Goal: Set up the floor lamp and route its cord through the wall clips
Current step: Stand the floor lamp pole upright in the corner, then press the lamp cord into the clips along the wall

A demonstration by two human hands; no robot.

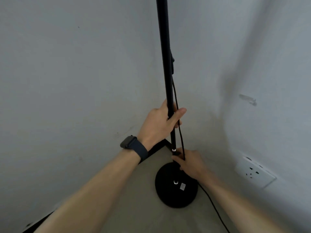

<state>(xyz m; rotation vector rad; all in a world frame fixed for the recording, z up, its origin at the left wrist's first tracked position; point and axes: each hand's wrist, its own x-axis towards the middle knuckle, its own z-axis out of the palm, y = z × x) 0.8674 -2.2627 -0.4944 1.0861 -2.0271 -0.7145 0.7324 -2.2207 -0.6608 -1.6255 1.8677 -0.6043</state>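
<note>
A black floor lamp stands in a room corner, its thin pole (164, 47) rising out of the top of the view from a round black base (168, 192) on the floor. My left hand (159, 125), with a dark watch on the wrist, is wrapped around the pole at mid height. A black cord (178, 118) hangs down beside the pole. My right hand (190, 163) grips the pole's lower end just above the base, with the cord running under its fingers. Beyond the base the cord trails over the floor toward the lower right (217, 211).
Two pale walls meet behind the lamp. A white wall socket (255, 172) sits low on the right wall. A scuffed mark (248, 99) shows higher on that wall. The floor (134, 207) is grey-beige with a dark skirting line along the left wall.
</note>
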